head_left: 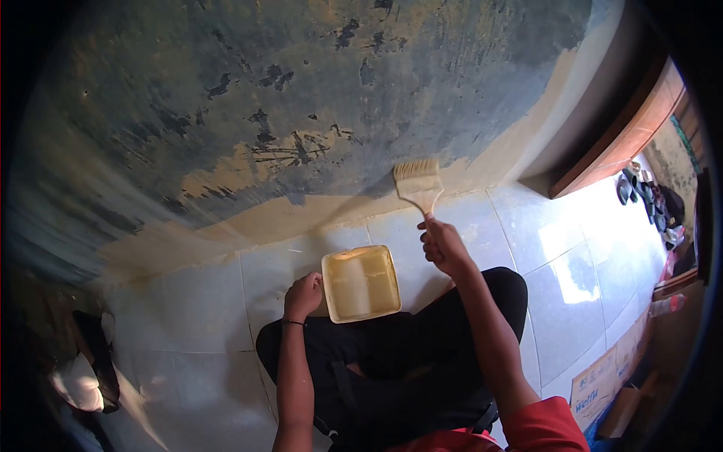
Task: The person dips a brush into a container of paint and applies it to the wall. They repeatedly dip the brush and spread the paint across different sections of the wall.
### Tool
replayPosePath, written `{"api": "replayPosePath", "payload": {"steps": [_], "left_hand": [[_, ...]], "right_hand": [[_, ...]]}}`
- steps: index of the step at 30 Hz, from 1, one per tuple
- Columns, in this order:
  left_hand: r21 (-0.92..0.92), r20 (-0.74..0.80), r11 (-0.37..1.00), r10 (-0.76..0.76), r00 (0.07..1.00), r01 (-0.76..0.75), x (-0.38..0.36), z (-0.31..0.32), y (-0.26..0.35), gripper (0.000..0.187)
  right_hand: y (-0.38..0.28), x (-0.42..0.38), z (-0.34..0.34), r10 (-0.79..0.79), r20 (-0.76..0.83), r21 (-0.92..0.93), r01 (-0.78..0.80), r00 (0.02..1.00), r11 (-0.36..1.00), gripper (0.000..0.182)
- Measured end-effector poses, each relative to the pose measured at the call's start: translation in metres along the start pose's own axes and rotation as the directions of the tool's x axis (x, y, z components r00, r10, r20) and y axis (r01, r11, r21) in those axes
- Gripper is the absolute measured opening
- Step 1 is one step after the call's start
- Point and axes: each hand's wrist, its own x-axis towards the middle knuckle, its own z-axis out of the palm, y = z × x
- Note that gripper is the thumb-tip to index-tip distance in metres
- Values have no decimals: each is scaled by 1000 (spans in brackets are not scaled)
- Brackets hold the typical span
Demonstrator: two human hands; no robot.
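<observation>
My right hand (444, 245) is wrapped round the handle of a wide paintbrush (419, 181), its bristles pointing up at the lower part of the wall (354, 143). Beige paint coats the brush head. In front of my crossed legs stands a square paint tub (329, 301), with pale yellowish paint inside. My left hand (303, 295) is closed at the tub's left side, fingertips right at the rim. Grey, patchy old paint covers most of the wall, and a beige band runs along its bottom and right side.
White floor tiles (203, 316) meet the wall's foot. Several shoes (640, 188) lie by a doorway at the right, near a wooden door frame (625, 135). A cardboard box (610, 369) is at the lower right. Dark and white items (94, 361) lie at the left.
</observation>
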Motion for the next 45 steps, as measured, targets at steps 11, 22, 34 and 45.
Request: {"api": "replayPosePath", "payload": {"steps": [11,22,34,45], "left_hand": [[-71,-14,997,-26,1000,25,-2,3,-11,23],[-90,-21,996,5,1000,-7,-3,1,-10,23],[-22,89,990,140,986,-139,-9,1,-13,30],[-39,118,993,116,986,-112,-8,0,-9,32]], "right_hand": [[64,63,-28,253,-134,60,-247,958,967,32],[44,43,-13,159,-158,-20,-164,975,986,29],[-107,-78,10,-179,31,-54,180,983,982,32],[-248,-106,25,-676,338,113,684,655,720,33]]}}
